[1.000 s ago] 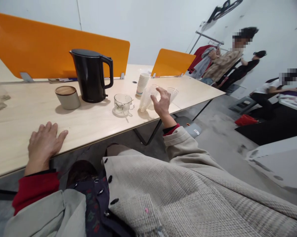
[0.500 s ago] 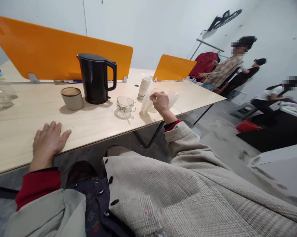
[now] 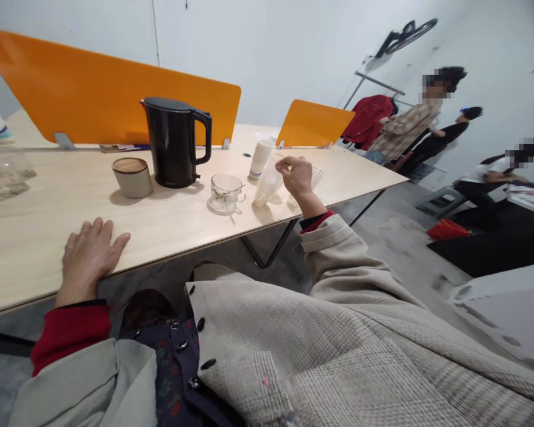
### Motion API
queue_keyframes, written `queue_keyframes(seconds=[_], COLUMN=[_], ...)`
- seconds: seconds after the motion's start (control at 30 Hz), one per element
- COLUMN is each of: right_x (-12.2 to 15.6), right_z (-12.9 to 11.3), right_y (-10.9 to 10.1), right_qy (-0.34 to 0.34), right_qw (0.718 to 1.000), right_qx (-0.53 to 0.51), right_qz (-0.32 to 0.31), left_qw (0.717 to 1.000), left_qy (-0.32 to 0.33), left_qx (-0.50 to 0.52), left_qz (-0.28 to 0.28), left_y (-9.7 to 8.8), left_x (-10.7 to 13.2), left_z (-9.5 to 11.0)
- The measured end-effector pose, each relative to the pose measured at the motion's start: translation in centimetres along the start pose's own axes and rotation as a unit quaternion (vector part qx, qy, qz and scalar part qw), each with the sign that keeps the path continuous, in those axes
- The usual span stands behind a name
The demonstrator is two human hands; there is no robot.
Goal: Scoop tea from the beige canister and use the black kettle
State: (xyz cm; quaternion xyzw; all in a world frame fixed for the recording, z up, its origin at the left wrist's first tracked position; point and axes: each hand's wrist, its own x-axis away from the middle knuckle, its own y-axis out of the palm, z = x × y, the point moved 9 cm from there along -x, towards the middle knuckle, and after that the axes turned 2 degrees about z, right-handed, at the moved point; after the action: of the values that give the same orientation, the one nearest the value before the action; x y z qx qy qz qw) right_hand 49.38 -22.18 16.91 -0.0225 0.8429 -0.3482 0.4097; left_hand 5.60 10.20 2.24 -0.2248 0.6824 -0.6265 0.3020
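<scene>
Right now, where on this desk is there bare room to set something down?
The widest bare stretch of the desk lies between the left hand and the lidded canister. Another lies beyond the right hand, toward the far corner. It is crowded from the black kettle past the glass cup to the plastic cups.

Table (image 3: 48, 237) ahead; dividers (image 3: 93, 95) along far edge. Kettle (image 3: 174, 142) centre of table, jar (image 3: 132, 177) just left of it. Glass mug (image 3: 223, 191) right of kettle, nearer front edge. Plastic cup (image 3: 265, 185) right of mug; paper cup stack (image 3: 261, 158) behind it. Right hand (image 3: 299, 177) at plastic cup rim, apparently touching. Left hand (image 3: 91, 256) flat on near table edge, well left of mug. People (image 3: 409, 127) far right, behind table.
</scene>
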Motion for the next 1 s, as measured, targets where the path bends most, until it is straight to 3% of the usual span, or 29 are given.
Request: queue_keyframes(seconds=[0.13,0.23,0.3,0.37,0.5,0.6,0.67,0.8,1.0], right_x=[-0.1,1.4,3.1,5.1,9.3,11.5,12.6,14.4,16.5], right_z=[-3.0,-7.8,-11.6,-15.4,-22.4,-26.2,-28.1,-31.1,-32.9], right_y=[-3.5,-5.3,-4.6,-2.1,6.4,12.2,15.0,17.8,19.4], right_qy=[-0.069,-0.14,-0.174,-0.196,-0.231,-0.227,-0.22,-0.228,-0.261], right_qw=[0.996,0.987,0.979,0.971,0.938,0.924,0.925,0.921,0.914], right_qx=[-0.018,-0.061,-0.096,-0.134,-0.232,-0.256,-0.235,-0.189,-0.153], right_qz=[0.045,0.056,0.034,-0.005,-0.111,-0.168,-0.202,-0.253,-0.27], left_qw=[1.0,0.999,0.998,0.997,0.996,0.996,0.996,0.996,0.995], left_qy=[-0.003,-0.007,-0.021,-0.037,-0.044,-0.041,-0.04,-0.03,-0.031], left_qx=[0.023,0.05,0.062,0.062,0.069,0.075,0.072,0.059,0.063], left_qz=[-0.003,-0.005,-0.004,0.001,0.024,0.039,0.043,0.052,0.065], left_y=[0.2,0.3,0.4,0.7,1.1,1.1,1.1,1.0,1.0], left_x=[0.2,0.4,0.5,0.5,0.5,0.5,0.6,0.7,1.0], left_z=[0.0,0.1,0.0,-0.2,-0.4,-0.3,-0.1,0.2,0.3])
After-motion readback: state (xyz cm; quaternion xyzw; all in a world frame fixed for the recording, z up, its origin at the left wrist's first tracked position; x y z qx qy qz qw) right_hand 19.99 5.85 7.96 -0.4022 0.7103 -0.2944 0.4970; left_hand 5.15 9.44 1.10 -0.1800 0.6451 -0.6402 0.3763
